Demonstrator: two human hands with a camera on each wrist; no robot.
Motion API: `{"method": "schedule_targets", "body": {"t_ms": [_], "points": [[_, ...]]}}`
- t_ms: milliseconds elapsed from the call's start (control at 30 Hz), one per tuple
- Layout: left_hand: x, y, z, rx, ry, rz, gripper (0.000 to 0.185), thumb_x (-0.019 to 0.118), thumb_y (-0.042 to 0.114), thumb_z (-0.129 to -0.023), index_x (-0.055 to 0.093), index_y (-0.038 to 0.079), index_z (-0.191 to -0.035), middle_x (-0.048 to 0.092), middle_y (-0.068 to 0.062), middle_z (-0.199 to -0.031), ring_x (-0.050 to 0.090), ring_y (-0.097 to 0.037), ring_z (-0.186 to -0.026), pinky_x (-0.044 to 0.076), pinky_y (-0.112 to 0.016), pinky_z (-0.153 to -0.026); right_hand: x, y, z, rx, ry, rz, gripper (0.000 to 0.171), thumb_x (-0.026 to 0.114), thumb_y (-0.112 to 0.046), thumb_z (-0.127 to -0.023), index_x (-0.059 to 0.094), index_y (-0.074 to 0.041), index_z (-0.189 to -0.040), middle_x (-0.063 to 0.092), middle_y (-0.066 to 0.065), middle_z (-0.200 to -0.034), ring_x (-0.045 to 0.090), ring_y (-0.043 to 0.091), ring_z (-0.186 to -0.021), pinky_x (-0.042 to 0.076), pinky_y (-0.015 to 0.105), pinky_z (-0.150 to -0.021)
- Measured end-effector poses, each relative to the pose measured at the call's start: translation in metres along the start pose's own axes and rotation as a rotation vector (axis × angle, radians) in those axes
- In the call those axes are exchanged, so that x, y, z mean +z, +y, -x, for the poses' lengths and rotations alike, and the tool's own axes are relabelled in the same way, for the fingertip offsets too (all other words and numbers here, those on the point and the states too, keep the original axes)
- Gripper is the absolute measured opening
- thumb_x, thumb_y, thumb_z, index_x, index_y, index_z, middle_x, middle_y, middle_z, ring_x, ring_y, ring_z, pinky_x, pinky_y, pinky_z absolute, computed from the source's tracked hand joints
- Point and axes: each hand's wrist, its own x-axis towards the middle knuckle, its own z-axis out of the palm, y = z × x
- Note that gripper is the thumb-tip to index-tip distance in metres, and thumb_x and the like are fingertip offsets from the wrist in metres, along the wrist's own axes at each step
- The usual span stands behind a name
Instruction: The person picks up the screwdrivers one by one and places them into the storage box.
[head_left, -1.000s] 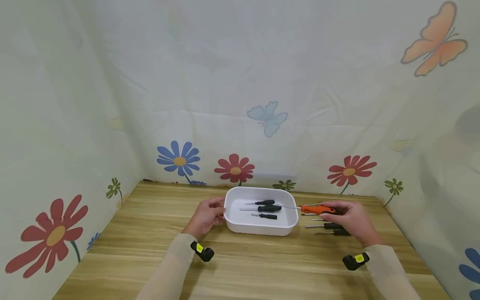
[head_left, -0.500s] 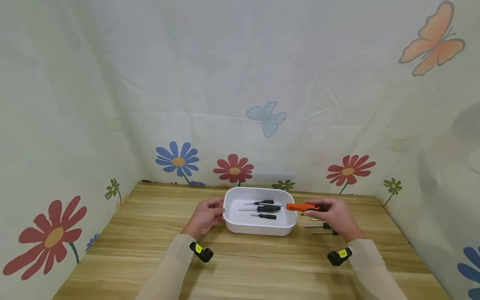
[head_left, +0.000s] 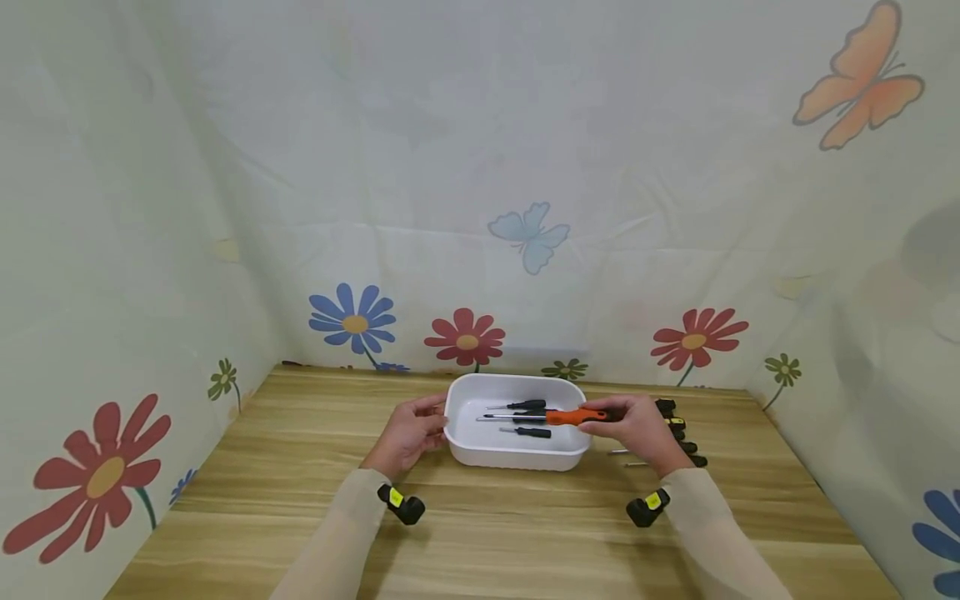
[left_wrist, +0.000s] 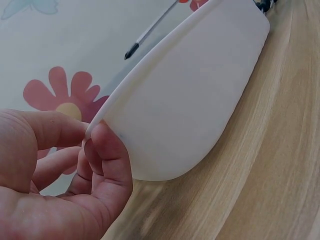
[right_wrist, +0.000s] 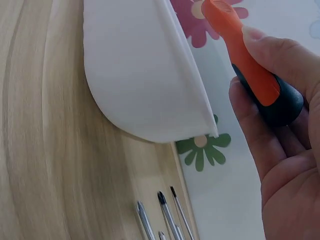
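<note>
Looks like the drop-off step: right hand (head_left: 633, 423) pinches the orange screwdriver (head_left: 570, 416) by its handle, hovering over the white tray (head_left: 517, 457) mid-desk. Left hand (head_left: 408, 433) pinches the tray's left rim. Next probably calls for lowering it beside the black screwdrivers (head_left: 534, 408) and loosening the grip.

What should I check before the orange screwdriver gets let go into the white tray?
1. Right hand grips the orange screwdriver by its handle: ok.
2. Screwdriver shaft over the white tray, inside its rim: ok.
3. Left hand holds the tray's left rim: ok.
4. Bare floor in the tray beside the black screwdrivers already in it: ok.
5. Tip clear of those screwdrivers: cannot tell.
6. Screwdrivers left on the table clear of the right wrist: cannot tell.
</note>
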Motion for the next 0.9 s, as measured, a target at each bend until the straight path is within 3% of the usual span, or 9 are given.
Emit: {"method": "schedule_targets", "body": {"t_ms": [267,700,900], "points": [[0.0,-0.001,0.001,0.015,-0.004,0.002,0.048,0.065,-0.004,-0.095,0.062,0.008,-0.141,0.061,-0.012,-0.108,0.062,-0.022,-0.078,0.06,-0.034,-0.074,0.016,-0.007,-0.006,0.046,-0.012,0.054,0.049,0.091,-0.042,-0.073,0.08,-0.019,-0.116,0.074,0.007,-0.119,0.061,0.022,-0.093,0.053,0.03,-0.073],[0.001,0.001,0.002,0.007,-0.006,-0.001,0.049,0.063,-0.004,-0.096,0.06,0.01,-0.143,0.06,-0.018,-0.117,0.062,-0.02,-0.077,0.06,-0.032,-0.074,0.033,-0.017,-0.017,0.041,-0.01,0.125,0.039,0.093,-0.028,-0.074,0.082,-0.015,-0.109,0.077,0.007,-0.108,0.064,0.019,-0.086,0.057,0.029,-0.075],[0.0,0.001,0.002,0.011,-0.015,0.0,0.049,0.061,-0.004,-0.098,0.058,0.007,-0.145,0.058,-0.023,-0.122,0.062,-0.02,-0.078,0.06,-0.032,-0.074,0.041,-0.019,-0.023,0.039,-0.017,0.186,0.03,0.093,-0.026,-0.073,0.084,-0.02,-0.101,0.077,0.004,-0.103,0.065,0.016,-0.084,0.056,0.029,-0.074]]}}
